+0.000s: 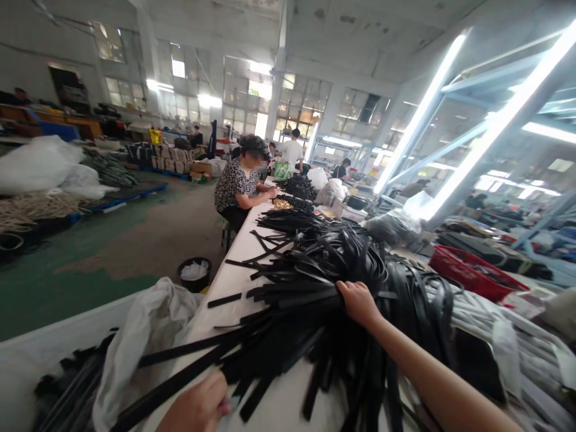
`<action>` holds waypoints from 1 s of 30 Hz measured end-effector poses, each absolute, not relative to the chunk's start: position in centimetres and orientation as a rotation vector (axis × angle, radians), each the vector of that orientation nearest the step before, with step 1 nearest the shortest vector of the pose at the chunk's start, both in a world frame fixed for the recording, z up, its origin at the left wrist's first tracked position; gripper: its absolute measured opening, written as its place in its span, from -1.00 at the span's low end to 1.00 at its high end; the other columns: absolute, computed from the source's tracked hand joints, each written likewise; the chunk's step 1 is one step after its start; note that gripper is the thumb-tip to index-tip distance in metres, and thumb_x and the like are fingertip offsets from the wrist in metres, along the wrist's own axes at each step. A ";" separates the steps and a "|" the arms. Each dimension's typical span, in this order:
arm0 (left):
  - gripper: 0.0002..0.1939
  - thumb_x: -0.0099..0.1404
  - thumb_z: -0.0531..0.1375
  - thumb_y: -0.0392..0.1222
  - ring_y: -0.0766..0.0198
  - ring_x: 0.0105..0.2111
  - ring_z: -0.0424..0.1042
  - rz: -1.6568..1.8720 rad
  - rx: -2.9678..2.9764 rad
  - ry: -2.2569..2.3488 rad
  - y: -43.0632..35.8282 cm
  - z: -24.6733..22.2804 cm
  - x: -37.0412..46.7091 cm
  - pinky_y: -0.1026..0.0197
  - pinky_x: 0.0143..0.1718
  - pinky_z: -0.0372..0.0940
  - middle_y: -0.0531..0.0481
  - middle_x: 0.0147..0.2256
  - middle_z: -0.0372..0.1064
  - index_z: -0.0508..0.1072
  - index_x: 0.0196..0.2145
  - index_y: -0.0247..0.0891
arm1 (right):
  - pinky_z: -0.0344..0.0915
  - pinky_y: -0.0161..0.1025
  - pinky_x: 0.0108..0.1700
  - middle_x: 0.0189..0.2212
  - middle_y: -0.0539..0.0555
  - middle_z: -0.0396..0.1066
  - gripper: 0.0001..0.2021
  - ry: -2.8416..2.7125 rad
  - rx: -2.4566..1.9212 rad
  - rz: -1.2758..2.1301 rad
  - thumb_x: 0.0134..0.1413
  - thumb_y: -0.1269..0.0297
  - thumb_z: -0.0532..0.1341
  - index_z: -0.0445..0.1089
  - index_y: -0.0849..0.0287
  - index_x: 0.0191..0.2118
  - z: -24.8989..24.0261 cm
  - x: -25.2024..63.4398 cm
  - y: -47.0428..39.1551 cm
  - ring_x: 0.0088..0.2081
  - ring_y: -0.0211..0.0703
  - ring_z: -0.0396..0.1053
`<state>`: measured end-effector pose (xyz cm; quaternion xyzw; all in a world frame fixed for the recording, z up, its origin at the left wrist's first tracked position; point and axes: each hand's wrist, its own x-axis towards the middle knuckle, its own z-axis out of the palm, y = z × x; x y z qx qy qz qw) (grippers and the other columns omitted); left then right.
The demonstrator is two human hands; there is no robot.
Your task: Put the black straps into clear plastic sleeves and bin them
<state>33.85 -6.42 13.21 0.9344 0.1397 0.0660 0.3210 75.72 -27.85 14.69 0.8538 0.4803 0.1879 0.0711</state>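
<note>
A large heap of flat black straps is spread over the white table, with loose ends pointing left and toward me. My right hand is closed over the straps near the middle of the heap, its fingers partly hidden among them. At the table's near edge, my left hand is slightly blurred, fingers curled closed beside the strap ends. Whatever it may hold is hidden. Two long straps reach past it to the lower left. Behind my right hand, more straps lie looped and bundled.
A white sack with dark strips stands left of the table. Beyond it is a black bin. A seated co-worker works along the left edge. A red crate and a light-coloured bundle lie to the right.
</note>
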 end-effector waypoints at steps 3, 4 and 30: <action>-0.80 0.30 -0.03 -0.30 0.17 -0.29 0.37 0.099 2.517 0.410 -6.9 13.3 32.7 0.17 -0.26 0.18 -0.05 -0.32 0.38 0.36 -0.39 -0.21 | 0.02 -0.14 -0.03 -0.30 0.20 0.43 -0.63 1.417 2.645 0.639 0.00 0.47 0.09 0.29 0.24 -0.01 12.7 73.7 -28.7 -0.18 0.00 0.36; -0.80 0.30 -0.04 -0.30 0.16 -0.27 0.37 0.107 2.533 0.430 -6.8 13.3 32.3 0.17 -0.24 0.17 -0.06 -0.31 0.37 0.35 -0.39 -0.22 | 0.03 -0.13 -0.01 -0.27 0.21 0.43 -0.61 1.427 2.660 0.649 0.01 0.47 0.08 0.28 0.25 0.02 12.4 73.5 -29.0 -0.16 0.01 0.35; -0.79 0.28 -0.06 -0.33 0.18 -0.28 0.34 0.138 2.536 0.315 -7.3 14.3 28.4 0.17 -0.20 0.17 -0.05 -0.36 0.35 0.33 -0.43 -0.24 | -0.11 0.22 0.28 0.34 0.09 -0.07 -0.12 1.817 2.925 0.066 -0.17 0.67 -0.05 -0.10 0.04 0.36 4.5 51.1 -32.9 0.36 -0.01 -0.22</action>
